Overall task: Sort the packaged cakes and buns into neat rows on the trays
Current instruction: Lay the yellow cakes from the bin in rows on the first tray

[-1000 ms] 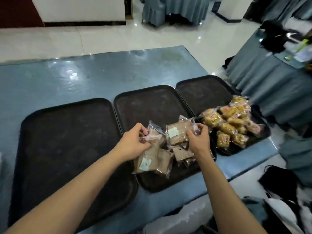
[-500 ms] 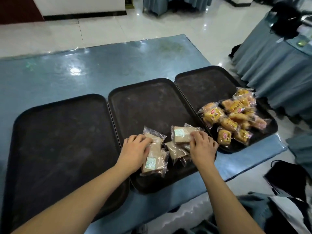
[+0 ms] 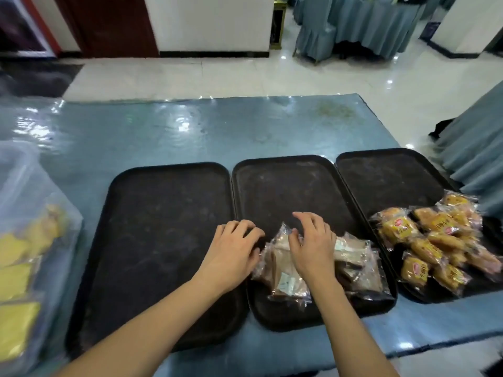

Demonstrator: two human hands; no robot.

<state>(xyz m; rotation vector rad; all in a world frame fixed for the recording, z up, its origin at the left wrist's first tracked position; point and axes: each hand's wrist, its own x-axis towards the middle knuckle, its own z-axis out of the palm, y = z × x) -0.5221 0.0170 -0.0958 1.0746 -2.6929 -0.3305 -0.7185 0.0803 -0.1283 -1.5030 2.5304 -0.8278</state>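
Three dark trays lie side by side: the left tray (image 3: pixel 163 240), the middle tray (image 3: pixel 285 186) and the right tray (image 3: pixel 381 180). A loose pile of brown packaged cakes (image 3: pixel 353 259) sits at the front of the middle tray. Yellow packaged buns (image 3: pixel 435 240) are heaped on the right tray. My right hand (image 3: pixel 313 246) rests on top of the brown packs with its fingers spread. My left hand (image 3: pixel 234 251) lies over the seam between the left and middle trays, its thumb touching the pile's left edge. Neither hand lifts a pack.
The trays sit on a glossy blue table (image 3: pixel 190 131), close to its front edge. A clear plastic bag holding yellow packs (image 3: pixel 24 254) stands at the far left. A table draped in blue cloth (image 3: pixel 476 148) is close on the right.
Both hands have lowered the brown packs they held up onto the middle tray. The right hand has shifted left across the pile, and the view has tilted up and leftward.
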